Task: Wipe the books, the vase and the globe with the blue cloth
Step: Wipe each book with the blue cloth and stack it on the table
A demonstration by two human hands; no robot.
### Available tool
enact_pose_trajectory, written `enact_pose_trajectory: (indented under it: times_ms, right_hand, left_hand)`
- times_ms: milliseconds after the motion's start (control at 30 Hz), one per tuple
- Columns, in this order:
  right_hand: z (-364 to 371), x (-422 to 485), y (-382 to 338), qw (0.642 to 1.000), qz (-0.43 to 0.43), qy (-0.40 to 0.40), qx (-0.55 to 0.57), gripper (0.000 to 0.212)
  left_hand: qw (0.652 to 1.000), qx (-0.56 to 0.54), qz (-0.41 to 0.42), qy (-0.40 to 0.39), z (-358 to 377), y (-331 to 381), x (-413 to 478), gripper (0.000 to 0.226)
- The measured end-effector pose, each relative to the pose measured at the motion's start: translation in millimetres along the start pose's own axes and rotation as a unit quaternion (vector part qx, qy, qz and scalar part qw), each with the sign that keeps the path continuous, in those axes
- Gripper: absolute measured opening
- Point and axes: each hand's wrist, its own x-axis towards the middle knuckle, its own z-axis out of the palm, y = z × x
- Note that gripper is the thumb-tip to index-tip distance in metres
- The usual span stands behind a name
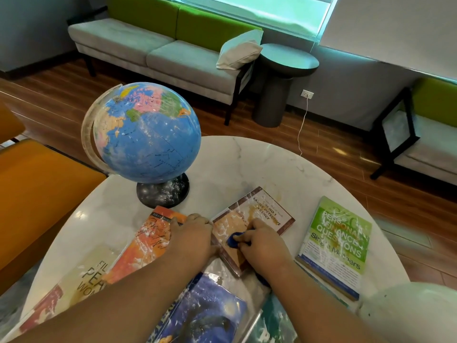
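Observation:
Several smeared books lie on a round white marble table (272, 164). My right hand (262, 241) grips a bunched blue cloth (234, 240) and holds it down on a brown detective book (254, 219). My left hand (195, 233) rests on that book's left edge, partly over an orange book (148, 243). A green finance book (338, 243) lies to the right, a blue book (210, 313) near me, and a cream book (81, 276) to the left. The blue globe (146, 132) stands at the table's back left, streaked with white. A pale rounded vase (415, 315) shows at the bottom right, blurred.
Orange seats (37, 194) stand to the left of the table. Behind it are a grey and green sofa (153, 45) with a cushion, a dark round side table (282, 78), and a second green chair (420, 134) at right. A white cable hangs from a wall socket.

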Motion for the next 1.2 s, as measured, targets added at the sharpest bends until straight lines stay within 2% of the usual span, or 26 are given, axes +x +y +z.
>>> enact_pose_trajectory:
  times_ms: [133,267,433,533,600,700,833,967,1133,1200]
  right_hand:
    - [2.9,4.4,-5.0,0.998,0.035,0.053,0.014,0.028]
    - [2.3,-0.6,-0.6,1.000,-0.021,-0.015,0.012,0.030]
    - [2.1,2.4,-7.1,0.999,0.024,0.041,0.012,0.029]
    - [9.5,-4.4,-7.0,1.000,-0.015,0.004,0.010,0.031]
    - [7.3,-4.2,-2.0,1.000,-0.003,-0.011,0.018,0.030]
    - [5.9,-4.5,-8.2,0.999,0.026,0.020,0.020,0.029]
    - [5.8,-14.9,-15.6,0.999,-0.046,-0.007,0.001,0.030]
    - [2.8,-8.8,-14.7,0.999,0.018,0.018,0.027,0.028]
    - [10.5,-22.3,-22.7,0.998,-0.055,-0.018,-0.020,0.032]
    - [12.0,-22.0,-22.0,0.998,-0.053,-0.020,-0.013,0.032]
  left_hand:
    - [1.000,0.008,-0.002,0.012,0.0,-1.7,0.1,0.057]
    - [1.000,0.018,0.001,0.004,0.9,-1.5,-0.8,0.067]
    - [1.000,0.015,-0.002,-0.003,-0.2,-1.6,1.1,0.060]
    - [1.000,0.010,-0.004,-0.006,0.9,-1.3,1.7,0.062]
    - [1.000,0.010,-0.003,-0.007,1.5,-2.2,1.8,0.065]
    - [1.000,0.013,-0.001,0.001,0.6,-3.2,1.4,0.060]
    - [1.000,0.014,-0.002,-0.001,0.2,-1.1,-0.4,0.063]
    - [1.000,0.019,0.005,-0.005,-2.1,-1.8,-2.8,0.067]
    - [0.999,0.033,0.016,-0.026,-10.1,-0.4,-8.4,0.074]
    - [0.999,0.038,0.017,-0.030,-11.7,-0.5,-9.2,0.076]
